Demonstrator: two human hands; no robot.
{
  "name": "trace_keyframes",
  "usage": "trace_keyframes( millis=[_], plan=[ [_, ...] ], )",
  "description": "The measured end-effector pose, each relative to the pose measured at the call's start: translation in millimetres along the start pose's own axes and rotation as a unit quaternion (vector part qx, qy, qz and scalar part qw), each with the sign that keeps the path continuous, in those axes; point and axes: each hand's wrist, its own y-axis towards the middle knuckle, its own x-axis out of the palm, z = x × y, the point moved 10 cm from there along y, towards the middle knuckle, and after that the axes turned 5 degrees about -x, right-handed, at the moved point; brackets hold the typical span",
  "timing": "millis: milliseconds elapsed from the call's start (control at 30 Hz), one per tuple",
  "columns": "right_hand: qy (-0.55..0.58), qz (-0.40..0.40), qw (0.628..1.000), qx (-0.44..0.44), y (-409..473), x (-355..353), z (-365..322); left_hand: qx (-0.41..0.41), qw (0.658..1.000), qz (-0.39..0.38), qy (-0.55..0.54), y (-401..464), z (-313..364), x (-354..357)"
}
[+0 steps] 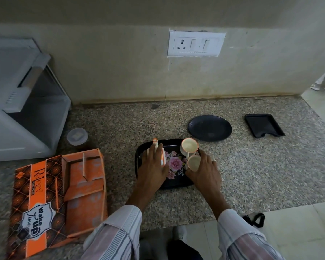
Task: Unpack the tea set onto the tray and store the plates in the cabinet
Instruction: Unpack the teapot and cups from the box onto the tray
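Note:
A black tray (174,184) with a pink flower print lies on the granite counter in front of me. My left hand (154,166) is closed around a white, orange-rimmed jug-like piece (155,142) standing at the tray's left side. My right hand (204,168) grips a cream cup with an orange rim (193,162) at the tray's right side, tilted toward me. Just behind it another cream cup (189,146) stands upright on the tray's far right corner. A dark round plate (210,127) lies on the counter behind the tray.
The opened orange tea-set box (58,199) lies at the left. A lidded plastic container (77,136) and a grey appliance (21,102) stand behind it. A small black rectangular tray (264,125) sits at the far right. The counter's front edge runs near my sleeves.

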Motion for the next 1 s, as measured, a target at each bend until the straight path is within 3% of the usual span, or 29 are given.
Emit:
trace_keyframes(
  millis=[300,767,867,1000],
  plan=[
    [-0.005,0.010,1.000,-0.005,2.2,-1.2,0.8,-0.032,0.999,0.011,-0.025,1.2,-14.3,-5.4],
    [-0.010,-0.007,1.000,-0.006,2.1,1.5,2.0,-0.005,0.999,0.039,-0.033,-1.2,-18.3,-10.4],
    [-0.010,0.013,1.000,-0.011,2.5,-6.0,-0.6,-0.023,0.997,0.049,-0.060,-3.5,-18.5,-20.3],
    [0.001,0.042,0.998,-0.055,12.7,-16.7,-33.5,-0.028,0.996,0.089,-0.011,-9.1,-31.5,-49.2]
  ],
)
